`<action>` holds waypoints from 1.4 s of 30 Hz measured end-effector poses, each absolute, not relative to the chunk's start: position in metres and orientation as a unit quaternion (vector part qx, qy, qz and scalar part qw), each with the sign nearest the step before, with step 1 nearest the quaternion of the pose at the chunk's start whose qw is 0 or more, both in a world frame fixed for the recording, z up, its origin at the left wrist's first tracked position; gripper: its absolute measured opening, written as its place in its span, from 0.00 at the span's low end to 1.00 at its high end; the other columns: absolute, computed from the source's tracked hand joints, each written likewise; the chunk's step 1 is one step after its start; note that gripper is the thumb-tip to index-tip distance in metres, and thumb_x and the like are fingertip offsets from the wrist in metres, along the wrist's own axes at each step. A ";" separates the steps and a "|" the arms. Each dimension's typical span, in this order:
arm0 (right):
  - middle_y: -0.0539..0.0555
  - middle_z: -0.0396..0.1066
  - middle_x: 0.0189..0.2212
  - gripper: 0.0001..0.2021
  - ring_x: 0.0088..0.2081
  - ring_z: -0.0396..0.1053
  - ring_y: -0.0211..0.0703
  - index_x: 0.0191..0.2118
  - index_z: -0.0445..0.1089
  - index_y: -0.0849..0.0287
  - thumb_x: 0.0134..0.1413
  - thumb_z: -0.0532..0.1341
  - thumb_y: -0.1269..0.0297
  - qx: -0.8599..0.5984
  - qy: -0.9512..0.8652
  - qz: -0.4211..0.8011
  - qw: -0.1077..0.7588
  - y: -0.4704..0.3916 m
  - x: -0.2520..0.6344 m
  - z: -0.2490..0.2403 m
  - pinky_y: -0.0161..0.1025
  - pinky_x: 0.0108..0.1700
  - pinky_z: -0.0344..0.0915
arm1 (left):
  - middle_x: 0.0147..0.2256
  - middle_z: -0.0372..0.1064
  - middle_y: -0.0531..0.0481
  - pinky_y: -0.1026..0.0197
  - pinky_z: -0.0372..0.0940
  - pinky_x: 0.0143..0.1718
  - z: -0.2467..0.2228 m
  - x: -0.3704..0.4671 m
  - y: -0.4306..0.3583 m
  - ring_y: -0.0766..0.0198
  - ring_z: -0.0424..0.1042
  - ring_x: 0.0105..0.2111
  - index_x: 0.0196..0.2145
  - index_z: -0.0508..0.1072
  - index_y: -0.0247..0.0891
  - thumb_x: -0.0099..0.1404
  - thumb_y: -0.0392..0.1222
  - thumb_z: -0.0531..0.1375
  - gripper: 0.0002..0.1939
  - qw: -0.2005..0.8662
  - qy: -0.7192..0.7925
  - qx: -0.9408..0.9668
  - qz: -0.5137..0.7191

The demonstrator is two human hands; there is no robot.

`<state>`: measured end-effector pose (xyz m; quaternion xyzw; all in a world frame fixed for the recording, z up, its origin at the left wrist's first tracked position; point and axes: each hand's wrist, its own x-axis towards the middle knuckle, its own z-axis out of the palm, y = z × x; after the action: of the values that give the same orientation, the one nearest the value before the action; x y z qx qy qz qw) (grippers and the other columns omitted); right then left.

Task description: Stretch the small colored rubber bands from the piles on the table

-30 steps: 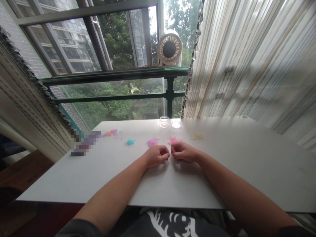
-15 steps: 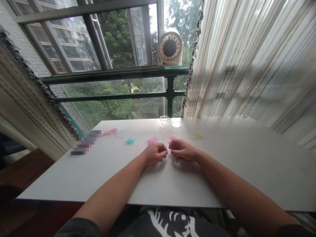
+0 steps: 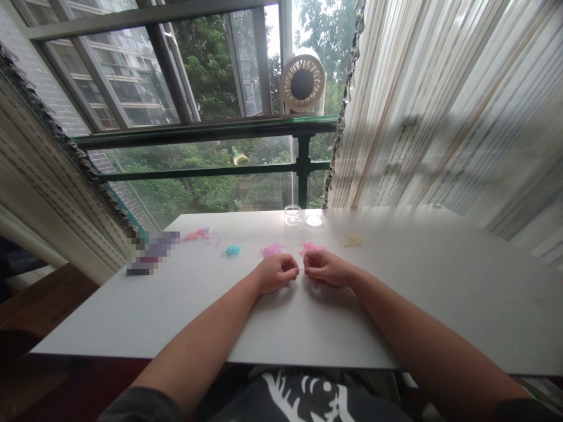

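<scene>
My left hand (image 3: 278,274) and my right hand (image 3: 325,268) face each other low over the white table, a small gap between their fingertips. Each is pinched closed, and a thin pale strand (image 3: 301,270) spans the gap, held at both ends. Just behind my left hand lies a pile of purple-pink bands (image 3: 272,249). A brighter pink pile (image 3: 310,247) sits behind my right hand, partly covered by it. Farther left are a teal pile (image 3: 233,251) and a mixed-colour pile (image 3: 200,234); to the right is a yellowish pile (image 3: 352,240).
Near the far edge of the white table (image 3: 176,316) stand a clear round container (image 3: 292,215) and a flat clear lid (image 3: 314,220). A blurred-out item (image 3: 156,253) lies at the left edge. Behind are a railing, a round fan (image 3: 302,84) and curtains.
The fingers of my right hand have shifted slightly and closed up more. My left hand has hardly moved.
</scene>
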<state>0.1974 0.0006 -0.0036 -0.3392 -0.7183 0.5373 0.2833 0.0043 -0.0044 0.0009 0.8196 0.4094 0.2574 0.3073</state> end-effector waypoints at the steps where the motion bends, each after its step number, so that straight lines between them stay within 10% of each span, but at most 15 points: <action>1: 0.43 0.60 0.14 0.06 0.17 0.58 0.31 0.25 0.59 0.60 0.42 0.59 0.70 -0.338 -0.718 0.539 0.284 0.000 0.197 -0.003 0.29 0.19 0.53 | 0.24 0.69 0.51 0.68 0.57 0.23 0.000 0.004 -0.004 0.70 0.63 0.22 0.28 0.72 0.34 0.54 0.41 0.55 0.09 0.305 0.410 0.820 0.258; 42: 0.44 0.60 0.16 0.06 0.18 0.60 0.31 0.24 0.58 0.60 0.43 0.59 0.70 -0.339 -0.703 0.556 0.287 0.003 0.199 -0.009 0.29 0.20 0.55 | 0.30 0.73 0.53 0.65 0.61 0.32 0.000 -0.044 0.036 0.65 0.69 0.30 0.30 0.75 0.41 0.55 0.44 0.55 0.10 0.114 0.570 0.766 0.273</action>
<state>0.1986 0.0033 -0.0093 -0.3390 -0.7027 0.5560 0.2867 -0.0441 0.0363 -0.0002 0.7663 0.5703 0.2729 0.1142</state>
